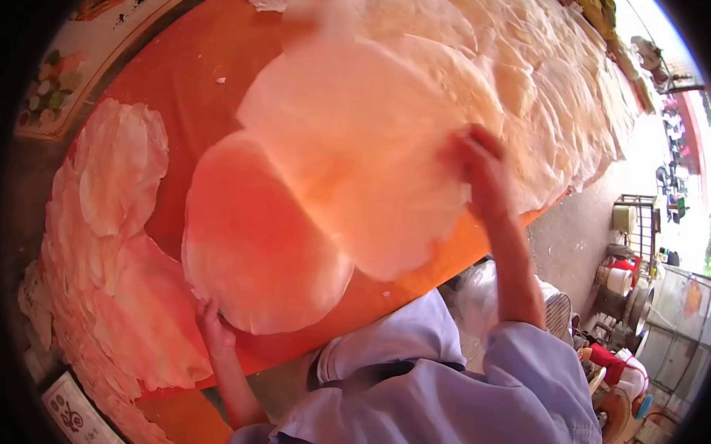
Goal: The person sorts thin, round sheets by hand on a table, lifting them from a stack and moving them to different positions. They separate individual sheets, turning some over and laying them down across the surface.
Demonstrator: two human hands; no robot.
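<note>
A pile of thin, round, pale dough-like sheets [269, 242] lies at the middle of the orange-red table, near its front edge. My left hand [217, 331] is at the pile's lower left rim, its fingers closed on the edge. Overlapping the pile's upper right is a large, thin, translucent sheet [358, 152], blurred in places. My right hand [483, 168] is at this sheet's right edge with its fingers curled; motion smears the fingertips. The sheet's top end is a blur.
Many overlapping sheets [548, 96] cover the table's far right. More sheets [118, 292] lie along its left side, with a small stack [122, 167] on top. Bare orange-red tabletop [188, 67] shows at the upper left. A person [620, 372] is beyond the table, lower right.
</note>
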